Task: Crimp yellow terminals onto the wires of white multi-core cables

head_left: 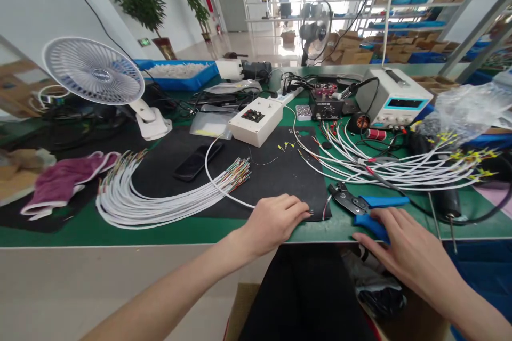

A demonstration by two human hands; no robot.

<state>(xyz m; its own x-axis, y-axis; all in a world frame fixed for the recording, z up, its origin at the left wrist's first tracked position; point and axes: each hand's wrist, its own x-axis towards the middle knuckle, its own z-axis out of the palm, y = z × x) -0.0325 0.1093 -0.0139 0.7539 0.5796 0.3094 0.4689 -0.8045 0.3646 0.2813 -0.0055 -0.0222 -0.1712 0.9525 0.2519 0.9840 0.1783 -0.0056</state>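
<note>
My left hand (278, 224) is closed at the front edge of the black mat (280, 170). A white cable (236, 200) loops across the mat and runs into it; my fingers hide the gripped part. My right hand (408, 240) grips the lower blue handle of crimping pliers (352, 202), whose dark jaws lie on the green table and point left. A thin stripped wire end (327, 206) lies between the hand and the jaws. Left of my left hand is a bundle of white cables (160, 210) with bare coloured wire ends.
Finished-looking white cables with yellow terminals (472, 160) lie at right, near a soldering iron (447, 202). Behind stand a white box (258, 125), a power supply (394, 98) and a white fan (96, 72). A black phone (198, 162) rests on the mat.
</note>
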